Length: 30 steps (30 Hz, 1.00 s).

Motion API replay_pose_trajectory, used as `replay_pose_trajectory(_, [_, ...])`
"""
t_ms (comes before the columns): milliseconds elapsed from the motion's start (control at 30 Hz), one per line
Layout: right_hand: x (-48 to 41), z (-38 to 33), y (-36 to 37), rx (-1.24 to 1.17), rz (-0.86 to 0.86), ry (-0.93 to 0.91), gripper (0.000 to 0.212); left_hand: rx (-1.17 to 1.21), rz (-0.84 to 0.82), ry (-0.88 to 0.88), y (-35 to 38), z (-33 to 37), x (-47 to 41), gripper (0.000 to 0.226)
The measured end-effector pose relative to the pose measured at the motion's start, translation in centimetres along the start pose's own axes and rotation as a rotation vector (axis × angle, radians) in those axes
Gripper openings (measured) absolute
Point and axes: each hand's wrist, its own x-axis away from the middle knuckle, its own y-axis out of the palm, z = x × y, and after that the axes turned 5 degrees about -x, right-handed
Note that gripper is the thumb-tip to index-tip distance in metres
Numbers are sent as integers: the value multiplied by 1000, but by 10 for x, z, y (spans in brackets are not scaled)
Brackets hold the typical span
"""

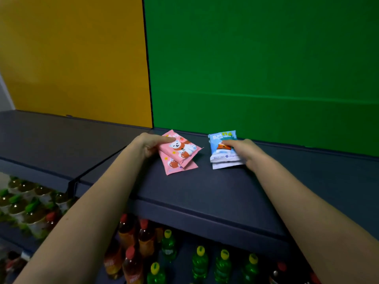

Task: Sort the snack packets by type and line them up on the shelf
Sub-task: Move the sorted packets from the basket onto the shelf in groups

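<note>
Two pink snack packets [180, 152] with a bear print lie stacked and askew on the dark shelf top [205, 187], near the back. My left hand [148, 145] grips the upper pink packet at its left edge, thumb on top. To the right, blue and white snack packets [222, 154] lie stacked, at least two. My right hand [245, 150] holds that stack from its right side, thumb lying over the top packet.
A yellow panel [71, 58] and a green panel [266, 68] form the back wall. A second dark shelf section [41, 140] joins at the left. Below stand bottles with green, red and yellow caps [201, 261].
</note>
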Motion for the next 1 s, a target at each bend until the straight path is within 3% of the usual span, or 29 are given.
replay_pose_trajectory(67, [-16, 0, 6, 27, 44, 5, 41, -65, -29, 15, -3, 5, -20, 54])
replay_pose_trajectory(200, [-41, -1, 19, 59, 132, 1, 42, -125, -99, 45, -2, 17, -54, 27])
replay_pose_trajectory(333, [-55, 2, 28, 239, 255, 14, 46, -113, -181, 87, -1, 21, -83, 53])
replay_pose_trajectory(400, [-50, 1, 33, 501, 355, 17, 51, -175, -193, 142, 0, 20, -93, 62])
replay_pose_trajectory(467, [-37, -5, 39, 714, 485, -109, 50, -340, -153, 233, 1, 21, -95, 70])
replay_pose_trajectory(500, [-30, -11, 44, 707, 506, -244, 46, -379, -118, 274, 1, 22, -95, 72])
replay_pose_trajectory(567, [-17, -23, 57, 567, 426, -474, 37, -351, -49, 293, -1, 22, -93, 64])
replay_pose_trajectory(633, [-6, -35, 79, 468, 268, -532, 36, -257, -43, 246, -3, 17, -88, 52])
replay_pose_trajectory(733, [-9, -38, 113, 494, 112, -330, 36, -5, -150, 131, -4, 4, -72, 37])
replay_pose_trajectory(833, [-16, -29, 132, 469, 46, -150, 31, 103, -137, 118, -3, -2, -65, 15])
replay_pose_trajectory(900, [-17, -24, 138, 471, 45, -146, 31, 115, -161, 136, -3, -1, -62, 16])
replay_pose_trajectory(1000, [-12, -24, 143, 624, 15, -166, 37, -42, -202, 189, -2, -1, -58, 39])
